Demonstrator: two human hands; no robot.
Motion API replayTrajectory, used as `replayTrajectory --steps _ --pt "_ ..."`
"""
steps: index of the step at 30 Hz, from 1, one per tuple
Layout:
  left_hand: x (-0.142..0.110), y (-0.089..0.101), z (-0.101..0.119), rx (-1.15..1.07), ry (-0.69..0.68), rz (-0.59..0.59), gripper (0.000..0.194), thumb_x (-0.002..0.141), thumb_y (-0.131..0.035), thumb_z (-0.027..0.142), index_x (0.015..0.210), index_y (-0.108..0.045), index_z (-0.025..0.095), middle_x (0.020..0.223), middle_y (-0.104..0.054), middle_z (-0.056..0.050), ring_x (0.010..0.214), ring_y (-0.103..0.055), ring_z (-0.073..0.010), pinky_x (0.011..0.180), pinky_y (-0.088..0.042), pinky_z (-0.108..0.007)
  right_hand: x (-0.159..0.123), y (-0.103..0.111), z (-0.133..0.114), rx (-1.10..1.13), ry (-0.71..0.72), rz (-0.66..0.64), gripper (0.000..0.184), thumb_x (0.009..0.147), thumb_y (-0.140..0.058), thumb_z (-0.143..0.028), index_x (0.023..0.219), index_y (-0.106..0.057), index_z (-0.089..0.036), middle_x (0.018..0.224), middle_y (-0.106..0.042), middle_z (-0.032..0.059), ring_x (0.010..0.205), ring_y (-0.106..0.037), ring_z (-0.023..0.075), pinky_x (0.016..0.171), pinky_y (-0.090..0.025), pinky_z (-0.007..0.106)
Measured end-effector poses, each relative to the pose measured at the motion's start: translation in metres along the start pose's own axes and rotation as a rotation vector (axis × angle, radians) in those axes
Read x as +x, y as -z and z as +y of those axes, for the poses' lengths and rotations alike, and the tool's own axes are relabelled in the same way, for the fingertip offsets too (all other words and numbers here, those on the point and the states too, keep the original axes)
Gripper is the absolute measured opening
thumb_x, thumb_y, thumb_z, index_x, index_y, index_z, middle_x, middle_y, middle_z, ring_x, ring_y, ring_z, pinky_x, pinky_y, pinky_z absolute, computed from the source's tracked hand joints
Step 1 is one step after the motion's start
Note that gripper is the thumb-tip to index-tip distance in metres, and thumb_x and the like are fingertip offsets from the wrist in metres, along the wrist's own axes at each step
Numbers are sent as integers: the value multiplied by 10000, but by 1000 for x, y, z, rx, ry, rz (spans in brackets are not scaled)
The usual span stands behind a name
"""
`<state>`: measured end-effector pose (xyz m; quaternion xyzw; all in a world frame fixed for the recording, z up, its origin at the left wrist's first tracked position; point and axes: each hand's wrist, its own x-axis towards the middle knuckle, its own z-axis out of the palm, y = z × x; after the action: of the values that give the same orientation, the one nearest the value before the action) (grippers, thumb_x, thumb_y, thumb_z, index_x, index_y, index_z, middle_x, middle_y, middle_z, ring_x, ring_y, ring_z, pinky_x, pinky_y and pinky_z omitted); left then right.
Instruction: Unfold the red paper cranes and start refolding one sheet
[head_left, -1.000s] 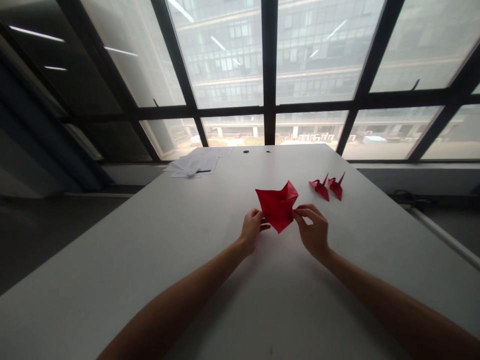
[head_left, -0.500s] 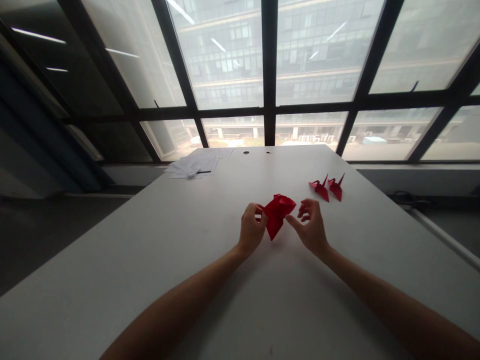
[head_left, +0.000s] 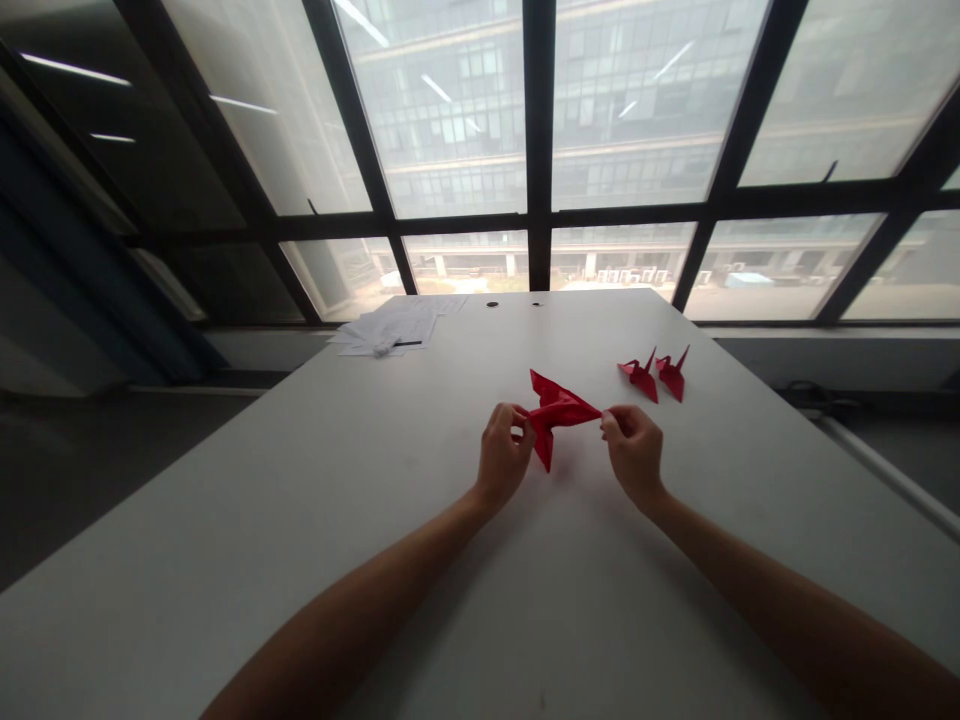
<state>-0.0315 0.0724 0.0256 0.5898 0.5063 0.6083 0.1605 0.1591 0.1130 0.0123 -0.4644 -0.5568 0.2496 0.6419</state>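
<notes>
A sheet of red origami paper (head_left: 556, 408), partly folded with pointed flaps sticking out, is held just above the white table (head_left: 420, 480). My left hand (head_left: 506, 445) pinches its left side between thumb and fingers. At the other end, my right hand (head_left: 634, 450) is closed on the paper's right-hand tip, so the piece stretches between both hands. One flap points up and away, another hangs down toward me. Beyond my right hand stand two folded red paper cranes, a left crane (head_left: 640, 377) and a right crane (head_left: 672, 373).
Loose white papers (head_left: 390, 325) lie at the table's far left, with a dark pen (head_left: 407, 344) and a crumpled whitish thing (head_left: 384, 346) on them. Large framed windows rise behind the far edge. Dark cables (head_left: 814, 395) lie off the table's right side.
The spread red paper has drawn in to a narrow pointed form. My right hand came off its edge, then pinched the tip and moved slightly right. My left hand now grips the left side more closely.
</notes>
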Motion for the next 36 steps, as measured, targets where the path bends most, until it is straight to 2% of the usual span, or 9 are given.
replayTrajectory --steps 5,10,13,20,24,27,29,32,36 --pt "3 1 -3 38 33 53 48 863 -591 234 835 -590 195 848 -611 -36 747 -575 -155 580 -500 -225 3 -1 8 75 -82 20 132 795 -653 -291 789 -667 -160 657 -678 32 558 -635 180 536 -520 296" --pt "7 3 -13 -42 196 115 79 825 -631 249 830 -589 182 827 -608 -25 741 -590 -146 627 -527 -244 6 0 13 76 -61 -5 185 826 -661 -339 828 -668 -154 682 -683 37 576 -640 176 558 -525 302" --pt "10 4 -20 -119 299 132 140 823 -621 295 823 -550 174 819 -600 -24 695 -619 -153 563 -557 -268 9 1 19 90 -46 -9 203 829 -672 -358 835 -662 -155 697 -685 37 592 -640 174 575 -524 307" --pt "14 6 -30 -197 406 121 148 822 -566 285 772 -480 175 778 -600 -28 666 -651 -173 538 -588 -315 12 3 22 106 16 -36 190 851 -653 -356 855 -646 -166 720 -682 31 612 -637 172 606 -530 322" --pt "15 8 -31 -154 366 87 167 741 -669 222 861 -566 169 930 -649 -66 782 -651 -187 632 -568 -308 10 6 18 27 102 -103 140 876 -612 -318 850 -635 -182 727 -665 17 636 -632 174 620 -518 319" --pt "17 11 -29 -72 259 36 466 645 -746 148 1092 -625 199 1180 -624 -97 985 -623 -228 782 -545 -343 8 7 15 -64 217 -210 120 896 -577 -282 828 -628 -197 718 -649 8 651 -616 177 634 -501 321" --pt "19 13 -24 18 132 -20 568 649 -768 159 1195 -625 232 1236 -602 -100 1062 -597 -251 879 -516 -385 5 8 12 -110 301 -271 126 912 -557 -260 821 -624 -205 727 -645 11 667 -604 178 647 -490 322" --pt "22 15 -13 124 -38 -83 497 704 -788 232 1184 -664 265 1192 -621 -90 1110 -584 -267 981 -463 -419 1 8 7 -129 407 -336 135 941 -535 -244 841 -621 -214 772 -643 19 698 -593 176 656 -478 315" --pt "24 15 -1 130 -111 -74 224 762 -770 270 984 -741 269 1049 -672 -70 1024 -618 -248 966 -461 -388 -3 9 -1 -120 514 -398 129 964 -528 -240 889 -632 -229 820 -649 30 738 -603 182 681 -484 322"
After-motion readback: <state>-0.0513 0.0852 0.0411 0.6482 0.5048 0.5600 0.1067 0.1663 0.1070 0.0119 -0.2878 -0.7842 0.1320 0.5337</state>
